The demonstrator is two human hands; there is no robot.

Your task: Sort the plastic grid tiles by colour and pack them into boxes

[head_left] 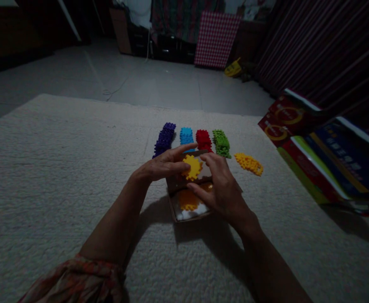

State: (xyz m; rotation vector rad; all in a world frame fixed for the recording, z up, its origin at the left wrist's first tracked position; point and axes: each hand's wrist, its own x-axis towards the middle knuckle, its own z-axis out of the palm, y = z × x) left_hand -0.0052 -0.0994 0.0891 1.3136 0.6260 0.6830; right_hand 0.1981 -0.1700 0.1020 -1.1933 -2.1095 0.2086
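A small open box (172, 208) sits on the pale cover in front of me, its flap raised. Yellow gear-shaped pieces (189, 205) lie inside, partly hidden by my hand. Above the box, my left hand (162, 165) has its thumb on a yellow gear piece (194, 169), with its fingers stretched along the far side. My right hand (224, 185) is curved over the box's right side, thumb and fingers apart, fingertips close to the gear piece. Beyond the box are rows of gear pieces: purple (164, 139), light blue (186, 136), red (204, 140) and green (221, 143).
Orange-yellow gear pieces (249, 163) lie in a row to the right of the box. Red boxes or bags (285, 118) and a blue package (345, 158) stand at the right edge. Past the pale cover (77, 168) lies a tiled floor (172, 86). A dark curtain (323, 50) hangs at right.
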